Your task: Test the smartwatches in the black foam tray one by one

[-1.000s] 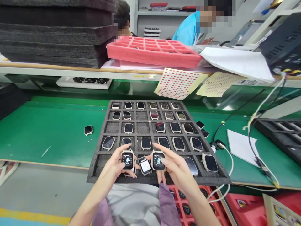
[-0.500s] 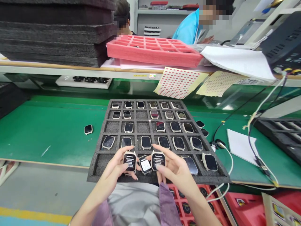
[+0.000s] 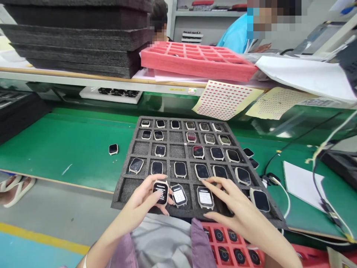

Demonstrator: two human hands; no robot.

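Observation:
My left hand [image 3: 143,199] grips a smartwatch [image 3: 159,194] over the front row of a dark foam tray [image 3: 126,190]; white menu text shows on its black screen and my thumb rests on the glass. Right beside it, a second watch with a lit white keypad-like screen [image 3: 179,195] lies tilted in the tray. My right hand [image 3: 237,201] has its fingers spread around a third watch showing a white list [image 3: 205,198], which sits in a front compartment. Dark-screened watches fill many other compartments; my right hand partly covers some of them.
A lone watch [image 3: 113,149] lies on the green bench [image 3: 83,143] to the left. Cables [image 3: 288,201] and white paper [image 3: 304,184] are at right. Below the tray is a red foam tray [image 3: 228,245]. A shelf above holds black foam stacks [image 3: 80,44] and a red tray [image 3: 195,65]. Two people are beyond.
My right hand has moved right and let go of its watch, which now lies in a front compartment with a white list on screen. My left hand still holds its watch. The view shifted left.

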